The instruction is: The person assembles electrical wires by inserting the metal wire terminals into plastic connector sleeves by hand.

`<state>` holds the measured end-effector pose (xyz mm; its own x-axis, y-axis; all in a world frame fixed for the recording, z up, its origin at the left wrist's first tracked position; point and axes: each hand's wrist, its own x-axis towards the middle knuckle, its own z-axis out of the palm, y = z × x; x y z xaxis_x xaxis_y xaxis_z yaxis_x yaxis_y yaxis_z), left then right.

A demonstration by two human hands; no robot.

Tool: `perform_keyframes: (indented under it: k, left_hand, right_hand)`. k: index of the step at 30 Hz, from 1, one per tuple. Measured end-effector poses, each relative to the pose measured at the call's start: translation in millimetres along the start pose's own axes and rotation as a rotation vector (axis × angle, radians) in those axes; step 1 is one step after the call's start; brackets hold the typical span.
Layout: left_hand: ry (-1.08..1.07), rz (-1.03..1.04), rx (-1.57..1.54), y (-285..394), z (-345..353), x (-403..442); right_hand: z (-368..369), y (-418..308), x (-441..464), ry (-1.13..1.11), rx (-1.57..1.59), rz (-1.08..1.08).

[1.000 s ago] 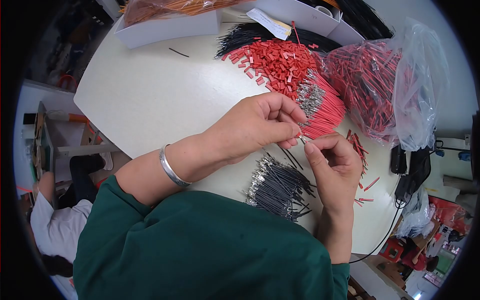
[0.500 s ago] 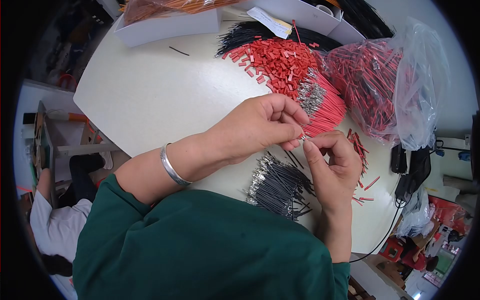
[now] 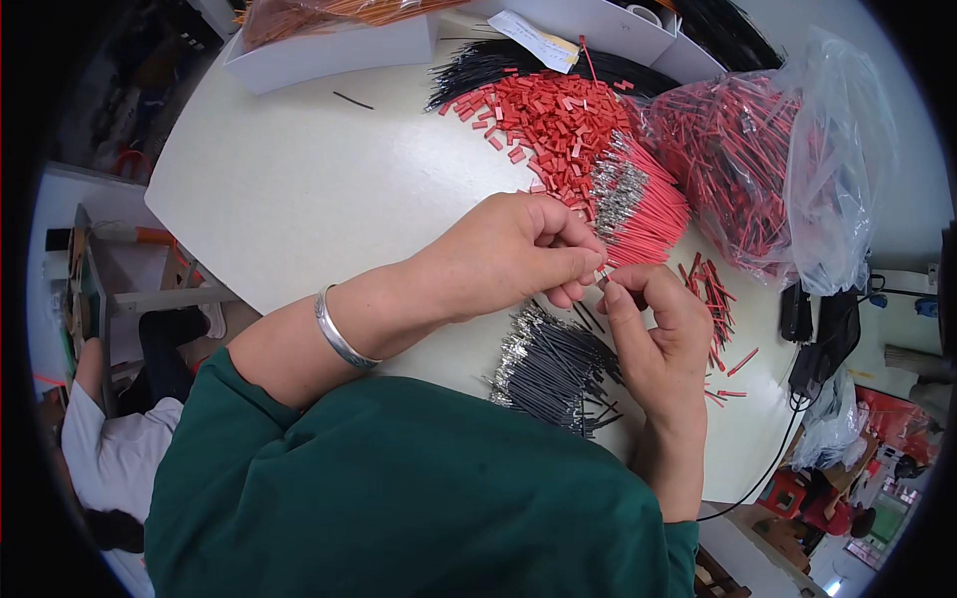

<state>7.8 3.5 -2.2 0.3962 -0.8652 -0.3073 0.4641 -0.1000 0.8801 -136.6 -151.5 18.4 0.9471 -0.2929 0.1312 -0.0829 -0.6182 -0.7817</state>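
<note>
My left hand (image 3: pixel 518 249), with a silver bangle at the wrist, pinches a small red piece, mostly covered by the fingertips. Facing it, my right hand (image 3: pixel 663 334) pinches a thin wire with a metal end right at the red piece. The fingertips of both hands almost touch. Beyond them lie a heap of small red housings (image 3: pixel 558 120) and a bundle of red wires (image 3: pixel 648 204) with metal terminals. Nearer my body is a pile of black wires (image 3: pixel 558 364) with metal ends.
A clear bag of red wires (image 3: pixel 733 169) stands at the right. White boxes (image 3: pixel 334 62) and a paper label (image 3: pixel 535 42) are along the back of the table (image 3: pixel 269 189). Short red pieces (image 3: pixel 713 299) lie right of my hands. Another person (image 3: pixel 125 448) is at the far left.
The fingertips of both hands have shifted slightly and stay close together at the red piece. The view has moved a little.
</note>
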Motion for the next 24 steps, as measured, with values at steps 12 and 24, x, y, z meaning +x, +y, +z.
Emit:
perform_keyframes:
  k: [12, 24]
  left_hand:
    - [0.038, 0.042, -0.001, -5.1, 8.4, -3.2]
    - [0.274, 0.417, 0.769, 4.8, -11.5, 2.4]
  right_hand:
    - [12.9, -1.1, 1.6, 0.095, 0.119, 0.047]
    - [-62.8, 9.8, -9.3, 0.147, -0.264, 0.127]
